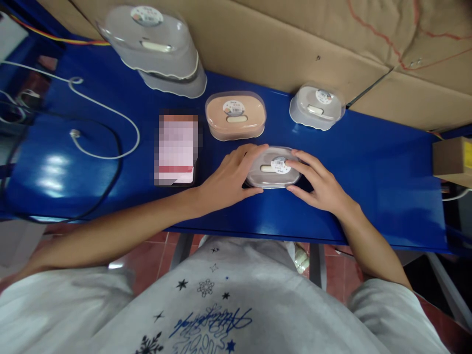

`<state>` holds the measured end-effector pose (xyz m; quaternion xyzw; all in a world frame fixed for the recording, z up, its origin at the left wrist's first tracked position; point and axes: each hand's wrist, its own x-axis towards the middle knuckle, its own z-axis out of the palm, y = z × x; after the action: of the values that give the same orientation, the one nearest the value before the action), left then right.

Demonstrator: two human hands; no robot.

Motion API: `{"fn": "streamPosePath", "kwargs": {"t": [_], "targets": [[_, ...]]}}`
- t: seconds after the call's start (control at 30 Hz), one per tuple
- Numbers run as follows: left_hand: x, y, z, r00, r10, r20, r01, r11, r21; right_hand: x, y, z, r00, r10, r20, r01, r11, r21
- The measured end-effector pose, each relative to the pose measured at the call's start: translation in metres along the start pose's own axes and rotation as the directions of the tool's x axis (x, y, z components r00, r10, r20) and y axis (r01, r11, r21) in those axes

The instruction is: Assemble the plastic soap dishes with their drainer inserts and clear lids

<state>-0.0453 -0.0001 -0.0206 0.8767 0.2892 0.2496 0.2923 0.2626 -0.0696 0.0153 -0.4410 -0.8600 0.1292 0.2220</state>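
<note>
A small grey oval lidded box [273, 178] with a clear cover, a pale bar and a round white sticker lies on the blue table [391, 196] in front of me. My left hand [236, 172] grips its left end, fingers over the top and thumb along the near side. At the right end my right hand [317, 183] holds it too, its fingertips on the lid by the sticker and its thumb at the near edge. Just behind stands a peach lidded box [217, 113] of the same shape.
Large grey lidded boxes [169, 64] are stacked at the back left. Another small grey box [319, 107] stands at the back right. A phone-like device [177, 147] lies left of my hands. A white cable [121, 113] loops further left. Cardboard [265, 44] lines the back.
</note>
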Motion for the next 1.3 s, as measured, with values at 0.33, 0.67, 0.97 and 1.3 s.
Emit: {"fn": "streamPosePath", "kwargs": {"t": [0.33,0.67,0.97,1.3], "targets": [[0.001,0.000,-0.002,1.000,0.000,0.002,0.000,1.000,-0.008,-0.003,0.008,-0.001,0.999,0.024,0.020,-0.024,1.000,-0.010],[0.002,0.000,-0.003,0.999,0.034,-0.002,-0.034,0.998,-0.043,-0.001,0.003,0.001,1.000,0.003,-0.003,-0.003,1.000,-0.022],[0.004,0.001,-0.006,1.000,0.017,0.010,-0.016,0.998,-0.067,-0.002,0.001,0.000,0.999,0.024,0.037,-0.024,1.000,-0.002],[0.001,0.019,-0.013,0.997,-0.078,-0.016,0.080,0.987,0.139,0.002,0.004,0.015,1.000,0.015,0.006,-0.015,1.000,-0.006]]}}
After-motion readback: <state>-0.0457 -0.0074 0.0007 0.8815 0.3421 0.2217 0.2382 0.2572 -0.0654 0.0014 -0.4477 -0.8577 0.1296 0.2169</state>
